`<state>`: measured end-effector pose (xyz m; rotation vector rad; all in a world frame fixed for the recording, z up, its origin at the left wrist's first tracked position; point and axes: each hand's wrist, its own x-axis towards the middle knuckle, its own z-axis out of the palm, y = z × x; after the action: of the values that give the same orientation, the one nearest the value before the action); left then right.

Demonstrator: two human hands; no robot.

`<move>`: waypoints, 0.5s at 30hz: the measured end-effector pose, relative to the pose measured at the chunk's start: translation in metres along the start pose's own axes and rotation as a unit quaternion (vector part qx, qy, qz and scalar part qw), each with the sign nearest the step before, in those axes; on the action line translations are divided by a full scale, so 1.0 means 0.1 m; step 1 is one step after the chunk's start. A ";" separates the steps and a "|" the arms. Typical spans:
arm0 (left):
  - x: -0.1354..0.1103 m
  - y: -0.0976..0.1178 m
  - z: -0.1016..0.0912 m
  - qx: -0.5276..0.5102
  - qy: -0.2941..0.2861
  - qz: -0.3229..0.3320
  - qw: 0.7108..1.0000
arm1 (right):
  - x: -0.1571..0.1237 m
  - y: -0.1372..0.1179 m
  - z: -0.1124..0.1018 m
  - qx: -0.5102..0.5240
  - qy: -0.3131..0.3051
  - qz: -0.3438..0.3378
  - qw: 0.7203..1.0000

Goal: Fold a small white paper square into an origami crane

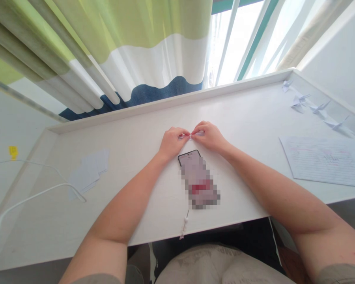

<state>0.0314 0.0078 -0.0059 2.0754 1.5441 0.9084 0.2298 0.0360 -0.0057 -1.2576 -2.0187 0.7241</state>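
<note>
**Item: small pale slip of paper, held two-handed at desk centre**

Location: The small pale slip of paper sits just above the middle of the white laminate desk, pinched between both hands. Most of it is hidden by the fingers and only thin slivers show.

Hands: The left hand and the right hand meet fingertip to fingertip. The fingers of each are curled narrow and closed on the slip, thumbs against forefingers. Both forearms rest on the desk.

Handling (judged): Very light, thin and limp. It creases readily, tears if pulled and slides off under a loose grip. Best taken at its edges or corners with the fingertips, using light pressure, close to the desk.

Adjacent items:
- Dark rectangular smartphone, flat on the desk just below the hands, apart from them. A small white charm hangs over the near edge.
- Loose stack of pale square paper sheets, well to the left.
- White cable, looping across the left end of the desk.
- Lined white sheet with writing, at the right.
- Row of small folded pale paper figures, along the far right rim.
- Green, white and navy striped curtain, behind the desk.
</note>
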 end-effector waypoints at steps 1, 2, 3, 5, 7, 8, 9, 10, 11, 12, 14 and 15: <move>0.00 0.00 0.00 -0.003 0.002 -0.005 1.000 | 0.00 -0.01 0.00 0.000 0.001 0.003 1.000; 0.00 0.00 0.00 -0.007 0.005 -0.012 1.000 | 0.00 -0.01 0.00 0.000 0.002 0.006 1.000; -0.01 -0.01 0.00 -0.012 0.009 -0.020 1.000 | 0.00 -0.02 0.01 0.000 0.003 0.007 1.000; -0.01 -0.01 0.00 -0.020 0.015 -0.034 0.999 | 0.00 -0.03 0.02 -0.001 0.005 0.009 1.000; -0.01 -0.01 0.00 -0.026 0.018 -0.041 0.999 | 0.01 -0.03 0.03 -0.005 0.009 0.011 1.000; -0.01 -0.01 0.00 -0.027 0.020 -0.043 0.999 | 0.01 -0.02 0.04 -0.006 0.010 0.012 1.000; -0.01 -0.01 0.01 -0.029 0.020 -0.045 0.998 | 0.02 -0.02 0.05 -0.008 0.011 0.012 1.000; -0.01 -0.01 0.01 -0.029 0.020 -0.046 0.998 | 0.02 -0.02 0.05 -0.009 0.012 0.012 1.000; -0.01 -0.01 0.02 -0.029 0.020 -0.047 0.998 | 0.02 -0.02 0.06 -0.010 0.013 0.011 1.000; -0.01 -0.01 0.02 -0.028 0.020 -0.048 0.998 | 0.03 -0.02 0.06 -0.010 0.014 0.011 1.000; -0.01 -0.01 0.01 -0.027 0.020 -0.047 0.998 | 0.03 -0.01 0.06 -0.010 0.016 0.011 1.000; -0.01 -0.01 0.01 -0.028 0.018 -0.044 0.998 | 0.03 -0.01 0.06 -0.010 0.016 0.012 1.000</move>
<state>0.0309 0.0075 -0.0075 1.9470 1.5973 0.9513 0.2236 0.0372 -0.0079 -1.2987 -1.9941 0.6924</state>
